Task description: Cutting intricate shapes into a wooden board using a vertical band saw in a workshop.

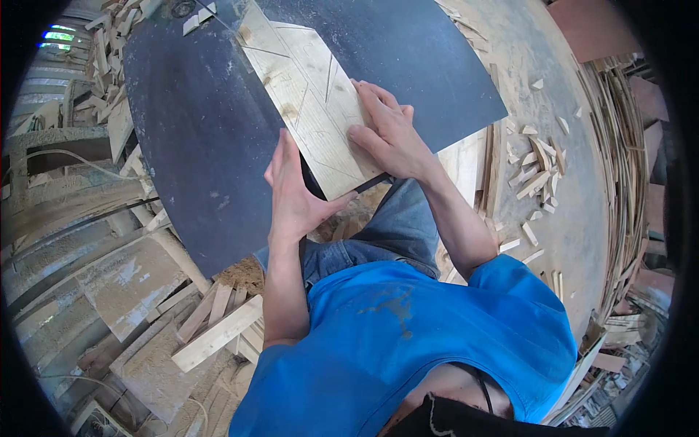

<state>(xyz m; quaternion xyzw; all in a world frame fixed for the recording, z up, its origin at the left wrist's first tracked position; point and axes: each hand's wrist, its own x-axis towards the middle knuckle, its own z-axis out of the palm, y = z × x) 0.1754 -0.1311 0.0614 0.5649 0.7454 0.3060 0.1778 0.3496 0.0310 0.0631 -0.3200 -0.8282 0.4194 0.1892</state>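
Note:
A pale wooden board (314, 120) marked with slanting dark lines or cuts lies at an angle on a dark, flat work table (200, 138). Its near end reaches the table's edge close to my body. My left hand (293, 195) holds that near end, fingers along the left side and thumb stretched across the end. On the right side, my right hand (389, 135) grips the board, its thumb on top and fingers bent at the edge. A thin dark line meets the board's far end; what it is I cannot tell.
Small wood offcuts (542, 171) lie scattered on the dusty surface at the right. Long thin strips (619, 146) are stacked beyond. Wood scraps (109, 58) pile up at the far left, and loose planks (218, 335) lie near my left side. A small pale offcut (199, 20) rests on the table's far part.

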